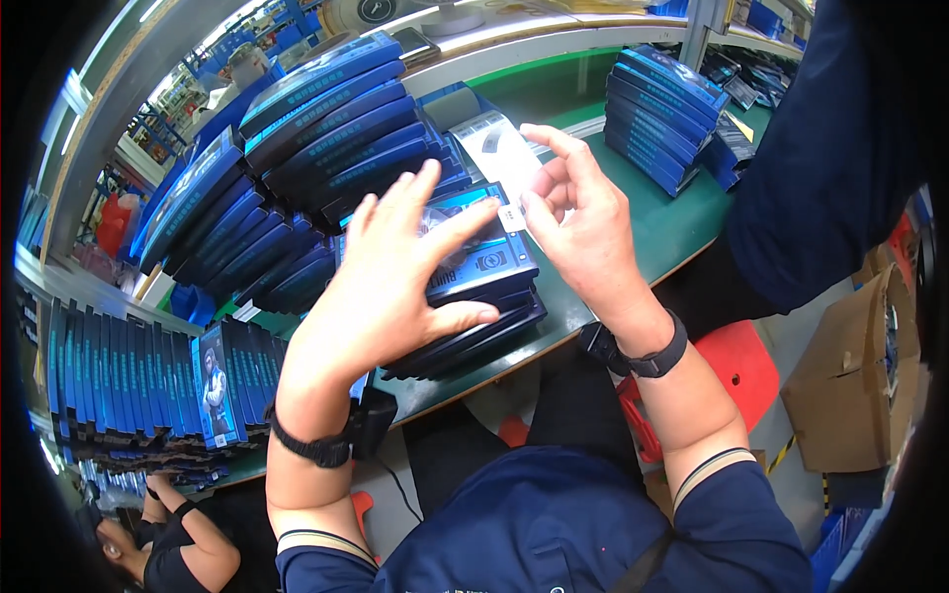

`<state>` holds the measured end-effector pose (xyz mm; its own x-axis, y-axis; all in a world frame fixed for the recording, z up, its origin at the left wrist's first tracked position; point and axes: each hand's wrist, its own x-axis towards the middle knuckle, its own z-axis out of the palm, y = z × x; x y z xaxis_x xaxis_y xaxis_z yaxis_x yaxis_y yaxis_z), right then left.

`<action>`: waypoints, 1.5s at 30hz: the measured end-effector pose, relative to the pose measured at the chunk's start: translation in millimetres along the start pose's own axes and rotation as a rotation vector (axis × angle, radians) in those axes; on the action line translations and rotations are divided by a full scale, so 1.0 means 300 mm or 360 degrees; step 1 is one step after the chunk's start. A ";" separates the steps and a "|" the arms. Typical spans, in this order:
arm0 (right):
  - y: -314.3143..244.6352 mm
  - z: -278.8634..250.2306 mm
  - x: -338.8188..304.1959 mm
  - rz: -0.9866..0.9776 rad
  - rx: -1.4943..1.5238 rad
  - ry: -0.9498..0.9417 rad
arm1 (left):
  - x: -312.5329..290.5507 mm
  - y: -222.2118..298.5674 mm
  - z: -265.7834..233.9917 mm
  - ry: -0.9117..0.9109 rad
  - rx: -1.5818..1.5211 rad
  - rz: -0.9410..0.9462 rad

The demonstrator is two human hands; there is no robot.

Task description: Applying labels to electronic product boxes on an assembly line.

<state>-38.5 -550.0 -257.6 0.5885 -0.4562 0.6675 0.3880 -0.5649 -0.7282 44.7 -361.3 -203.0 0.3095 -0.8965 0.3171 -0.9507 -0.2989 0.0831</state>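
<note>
Near: left hand (395, 272) spread open, thumb pressed on the short stack of dark blue boxes (473, 296) at the green bench's (682, 222) near edge. Right hand (583, 222) pinched on a small white sticker (511, 217) held just above the top box. Sticker could be laid crooked if the stack slides. Farther left: taller box stacks (326, 119); far right: another (657, 114)
</note>
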 end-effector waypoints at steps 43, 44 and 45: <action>0.060 -0.064 -0.022 0.0636 0.0295 -0.0287 | -0.572 -0.234 0.231 -0.0342 0.0042 -0.1466; 0.061 -0.062 -0.023 0.0641 0.0294 -0.0295 | -0.564 -0.235 0.223 -0.0344 0.0098 -0.1398; 0.059 -0.062 -0.023 0.0704 0.0399 -0.0310 | -0.553 -0.236 0.210 -0.0345 0.0153 -0.1329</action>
<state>-48.8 -569.6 -272.3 0.8452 -0.4640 0.2651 0.2168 -0.1557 -0.9637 62.0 -212.1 -321.1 0.9116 -0.4111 0.0000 -0.4079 -0.9045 0.1248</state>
